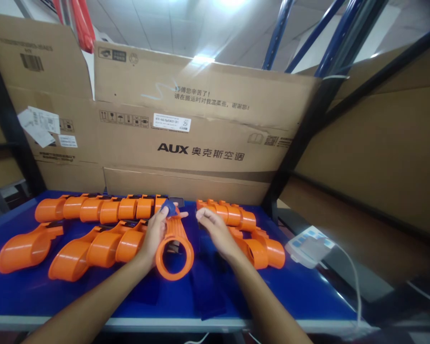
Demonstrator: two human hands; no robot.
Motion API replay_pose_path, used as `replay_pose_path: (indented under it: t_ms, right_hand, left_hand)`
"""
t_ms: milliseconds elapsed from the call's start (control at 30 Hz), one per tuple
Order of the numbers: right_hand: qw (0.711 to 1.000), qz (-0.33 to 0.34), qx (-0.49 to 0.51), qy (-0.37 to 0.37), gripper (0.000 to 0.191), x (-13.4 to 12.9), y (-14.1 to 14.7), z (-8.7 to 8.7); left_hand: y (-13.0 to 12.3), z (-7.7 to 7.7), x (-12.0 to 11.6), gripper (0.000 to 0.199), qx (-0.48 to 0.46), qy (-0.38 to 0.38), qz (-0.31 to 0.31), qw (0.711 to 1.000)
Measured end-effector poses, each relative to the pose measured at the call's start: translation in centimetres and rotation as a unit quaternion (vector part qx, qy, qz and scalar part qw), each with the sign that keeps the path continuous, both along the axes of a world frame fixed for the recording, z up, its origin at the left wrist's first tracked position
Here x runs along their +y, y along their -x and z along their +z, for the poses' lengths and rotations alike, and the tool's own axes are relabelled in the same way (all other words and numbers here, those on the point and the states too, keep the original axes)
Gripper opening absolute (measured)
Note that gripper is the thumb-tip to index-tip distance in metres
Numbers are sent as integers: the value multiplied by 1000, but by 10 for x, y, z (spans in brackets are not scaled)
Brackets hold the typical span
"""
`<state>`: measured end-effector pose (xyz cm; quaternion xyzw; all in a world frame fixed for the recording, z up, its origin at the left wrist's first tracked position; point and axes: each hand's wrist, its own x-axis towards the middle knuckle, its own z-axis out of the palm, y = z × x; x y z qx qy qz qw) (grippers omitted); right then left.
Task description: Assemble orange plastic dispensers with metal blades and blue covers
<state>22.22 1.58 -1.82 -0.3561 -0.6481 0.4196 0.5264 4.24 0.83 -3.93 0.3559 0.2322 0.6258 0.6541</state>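
My left hand (155, 235) is closed around the upper end of an orange plastic ring with a short ribbed handle (174, 229). The round opening hangs down toward me. A small dark-blue piece (169, 207) shows at the top, between thumb and fingers. Just to the right, my right hand (215, 230) is raised with thumb and fingertips drawn together; whether something small is between them cannot be made out. Similar orange ring parts stand in rows on the left (102, 249) and behind the right hand (232, 215).
A blue-covered table (272, 296) bears the parts. Dark-blue strips (206, 291) lie in front of me. At the right edge sits a white device (310, 246) with a cable. Cardboard panels (200, 129) wall off the back, and dark metal posts (301, 129) stand at the sides.
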Motion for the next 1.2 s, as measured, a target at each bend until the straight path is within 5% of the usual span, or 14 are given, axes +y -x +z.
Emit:
replay_pose_path:
  t_ms: [267,533,733,1200]
  right_hand:
    - [992,76,48,94,42,-7,8,-6]
    - [999,-1,-4,-37,30,-3,1,0]
    - [961,-98,-142,-214,25,-6,-10,7]
    - [960,-108,-141,-215,22,-3,-11,4]
  left_hand:
    - [5,1,1,69,-43,16,-28,999]
    - [-5,0,2,47,-20,-11,53,998]
    - [-6,-3,3,47,8,-60,108,992]
    - [-5,-5,3,45,31,-88,108,990]
